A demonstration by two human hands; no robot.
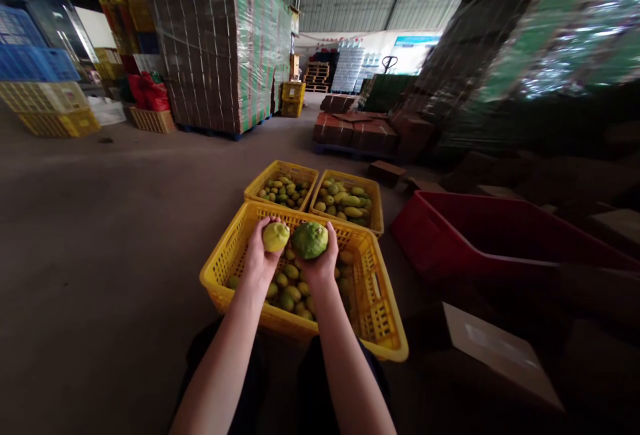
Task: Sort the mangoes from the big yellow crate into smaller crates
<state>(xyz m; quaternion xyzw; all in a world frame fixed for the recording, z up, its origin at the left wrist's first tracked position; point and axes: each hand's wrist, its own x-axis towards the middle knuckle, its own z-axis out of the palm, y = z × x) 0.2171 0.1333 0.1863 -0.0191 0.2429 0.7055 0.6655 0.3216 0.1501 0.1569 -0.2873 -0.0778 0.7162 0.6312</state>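
Note:
My left hand (257,253) holds a yellow lemon (275,237), its fingers curled round the left side and underneath. In my right hand (325,263) rests a larger, bumpy green lemon (310,241), with the fingers around its right side and bottom. Both hands are side by side above a big yellow plastic crate (379,288), the two fruits a small gap apart. Inside that crate lie several green-yellow lemons (291,293), partly hidden by my forearms.
Two smaller yellow crates, the left one (249,193) and the right one (379,211), stand behind with more fruit. A red tub (435,241) is at right, near an open cardboard box (500,348). Wrapped pallet stacks (200,48) and flat cartons (373,136) stand farther back.

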